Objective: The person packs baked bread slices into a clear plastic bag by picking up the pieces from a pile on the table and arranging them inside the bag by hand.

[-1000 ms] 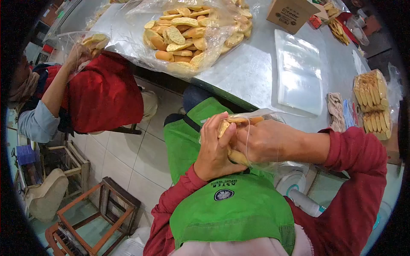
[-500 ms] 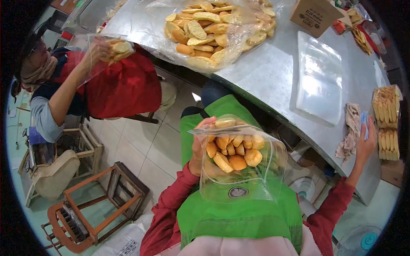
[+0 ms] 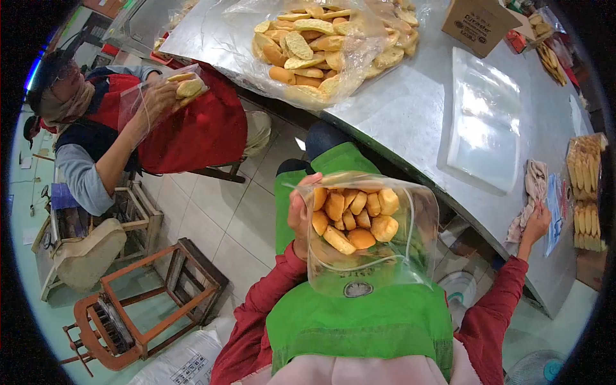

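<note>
My left hand (image 3: 299,215) is closed on the side of a clear plastic bag (image 3: 410,256), held above my green apron. Inside the bag, several golden-brown bread pieces (image 3: 360,239) lie bunched toward the far end. On the right, my right hand (image 3: 536,224) has its fingers closed on the edge of a crumpled pinkish cloth (image 3: 531,189) on the metal table (image 3: 417,122). Just beyond that hand lies a light-blue item (image 3: 554,212), perhaps a face mask.
A large open bag of bread pieces (image 3: 308,48) covers the far part of the table. A stack of clear plastic bags (image 3: 484,122), a cardboard box (image 3: 478,25) and packed bread (image 3: 585,167) are to the right. At left, a co-worker in a red apron (image 3: 192,135) holds a bag of bread.
My right hand has moved from the light-blue item to the cloth. The bag in my left hand has tilted slightly. The co-worker's bag has come lower and a little to the right.
</note>
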Tool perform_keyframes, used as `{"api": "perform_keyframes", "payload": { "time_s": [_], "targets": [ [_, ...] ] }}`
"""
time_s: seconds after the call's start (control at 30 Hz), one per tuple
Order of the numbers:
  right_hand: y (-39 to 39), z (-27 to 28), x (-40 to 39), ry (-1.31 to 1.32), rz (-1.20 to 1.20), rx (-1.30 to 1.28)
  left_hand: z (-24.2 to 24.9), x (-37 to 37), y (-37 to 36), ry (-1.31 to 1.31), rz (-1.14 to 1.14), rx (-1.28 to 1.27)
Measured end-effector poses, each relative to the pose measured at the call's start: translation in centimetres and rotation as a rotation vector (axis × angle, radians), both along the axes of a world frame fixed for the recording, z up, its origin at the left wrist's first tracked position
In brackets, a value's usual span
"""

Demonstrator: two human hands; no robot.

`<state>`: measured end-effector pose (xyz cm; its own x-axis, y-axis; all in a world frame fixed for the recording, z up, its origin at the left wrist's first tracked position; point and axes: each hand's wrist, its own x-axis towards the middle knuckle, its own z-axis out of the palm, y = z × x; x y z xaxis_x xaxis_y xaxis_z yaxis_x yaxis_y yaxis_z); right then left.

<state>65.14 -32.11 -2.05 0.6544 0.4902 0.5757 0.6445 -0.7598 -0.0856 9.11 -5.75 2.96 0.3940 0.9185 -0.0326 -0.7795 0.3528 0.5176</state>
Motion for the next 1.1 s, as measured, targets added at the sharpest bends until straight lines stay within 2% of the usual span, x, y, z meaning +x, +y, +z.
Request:
{"api": "perform_keyframes", "payload": {
  "time_s": [0.1,0.2,0.3,0.5,0.6,0.67,0.73,0.77,0.8,0.83,0.87,0.9,0.93,1.03,1.1],
  "targets": [
    [0.5,-0.1,-1.1,0.033,-0.049,0.161,0.3,0.7,0.3,0.045,0.061,0.151],
    [1.0,0.4,-2.4,0.057,-0.173,0.154,1.2,1.7,0.5,-0.056,0.031,0.097],
    [1.7,0.8,-3.6,0.092,-0.169,0.244,1.1,3.6,0.5,-0.079,0.019,0.094],
    [1.2,-0.2,-2.9,0.132,-0.152,0.267,0.2,7.0,-0.1,-0.056,0.011,0.115],
    [5.8,6.4,-10.7,-0.202,-0.508,-0.21,-0.1,6.2,-0.5,-0.025,0.048,0.118],
    [8.5,6.7,-12.6,-0.275,-0.088,0.115,0.0,5.2,-0.8,-0.001,0.09,0.125],
    [11.7,6.5,-18.8,0.148,0.35,0.547,-0.4,4.5,-1.3,0.032,0.124,0.104],
    [14.4,6.2,-24.0,0.594,0.551,0.821,-0.7,4.5,-1.5,0.05,0.135,0.101],
    [15.3,5.8,-27.9,0.849,0.66,0.839,-1.0,4.6,-1.7,0.063,0.146,0.097],
    [16.6,5.7,-30.8,0.752,0.934,0.767,-1.2,4.7,-2.0,0.078,0.156,0.097],
    [17.9,6.6,-33.8,0.913,1.135,0.799,-1.5,4.9,-2.2,0.089,0.168,0.097],
    [18.5,6.9,-35.5,0.82,1.185,0.701,-1.7,4.7,-2.6,0.11,0.18,0.098],
    [18.7,7.0,-37.1,0.919,1.167,0.729,-1.8,4.5,-2.9,0.137,0.192,0.101],
    [19.1,6.6,-38.3,0.952,1.11,0.835,-2.2,3.5,-3.6,0.232,0.234,0.131],
    [18.7,6.4,-37.8,0.928,1.164,0.722,-2.4,3.0,-4.1,0.355,0.267,0.198]
  ]
}}
